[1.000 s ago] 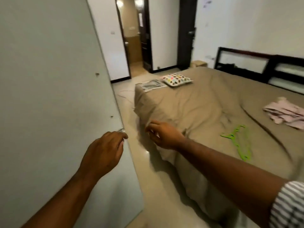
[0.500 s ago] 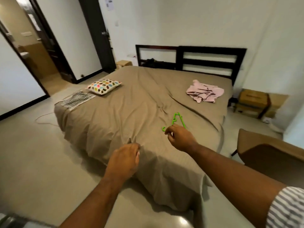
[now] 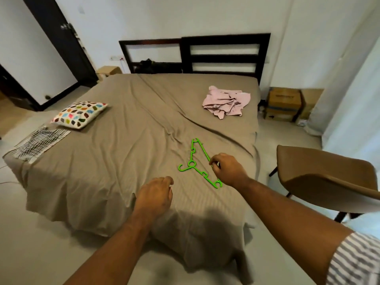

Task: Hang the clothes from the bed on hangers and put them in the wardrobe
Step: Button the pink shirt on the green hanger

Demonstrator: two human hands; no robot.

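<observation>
A bedroom with pale walls and a light floor holds a wide bed under a creased brown cover, its dark slatted headboard against the far wall. A green hanger lies flat on the cover near the bed's front right corner, its hook pointing left. A crumpled pink garment lies well apart from it, up by the far right corner close to the headboard. Along the left edge sits a white pillow with coloured patches, and just in front of it a striped cloth lies at the front left corner. The right hand is over the hanger's right side, its fingers curled at the long straight bar; whether they have closed on the bar or only touch it cannot be told. The left hand is above the cover near the front edge, to the left of the hanger, fingers loosely curled and holding nothing. A striped sleeve shows on the right arm. A brown chair stands beside the bed's right edge, cardboard boxes are stacked on the floor past the far right corner, and a dark door stands on the left wall.
</observation>
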